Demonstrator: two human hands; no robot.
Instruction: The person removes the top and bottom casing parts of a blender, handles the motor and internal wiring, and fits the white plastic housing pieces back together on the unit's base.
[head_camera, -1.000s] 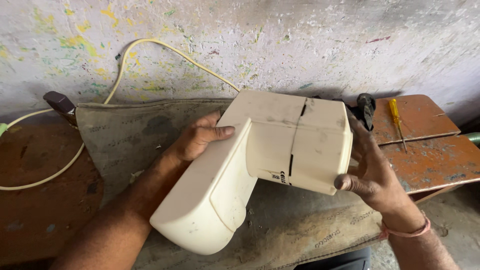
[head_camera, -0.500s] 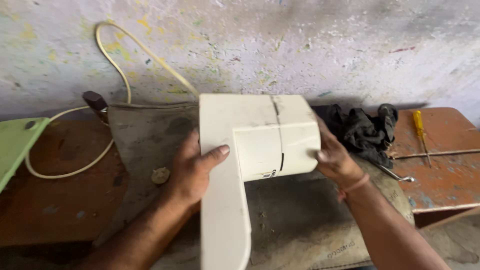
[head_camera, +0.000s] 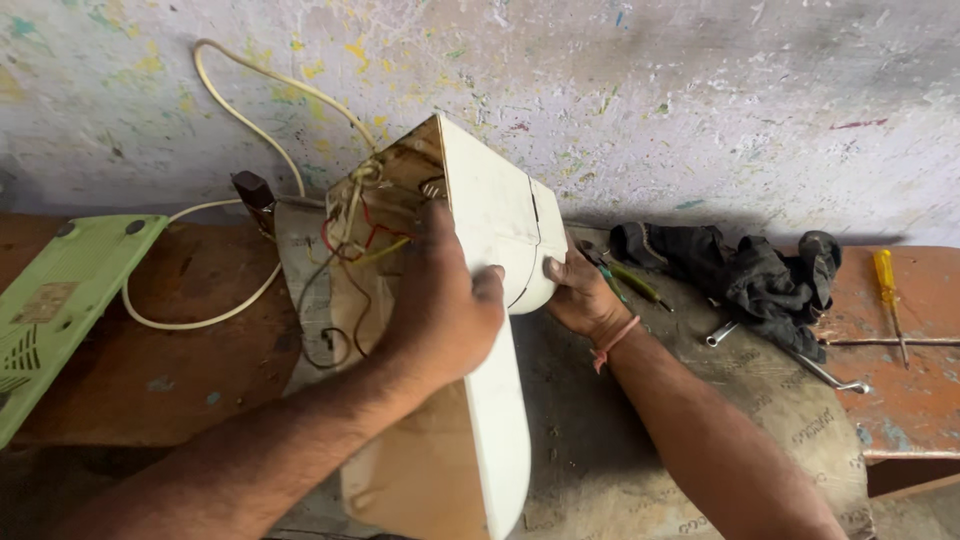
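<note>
The cream appliance housing (head_camera: 495, 260) is standing tilted on edge over the sacking (head_camera: 700, 400) on the bench (head_camera: 150, 380), open side with wires (head_camera: 345, 250) facing left. The left hand (head_camera: 440, 300) is gripping its near edge, the right hand (head_camera: 580, 295) is clasping the far side. A black rag (head_camera: 740, 270), a spanner (head_camera: 800, 365) and a yellow screwdriver (head_camera: 888, 295) are crowding the right; a green cover (head_camera: 55, 310) and a cream cord (head_camera: 230, 110) are lying left.

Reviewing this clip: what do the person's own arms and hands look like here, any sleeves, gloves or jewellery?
Both forearms are bare up to the frame edge, with no sleeves in view and visible arm hair. The left hand wears no glove, ring or band. The right hand is also gloveless, with a thin pinkish-orange thread band around the wrist. No watch shows.
</note>
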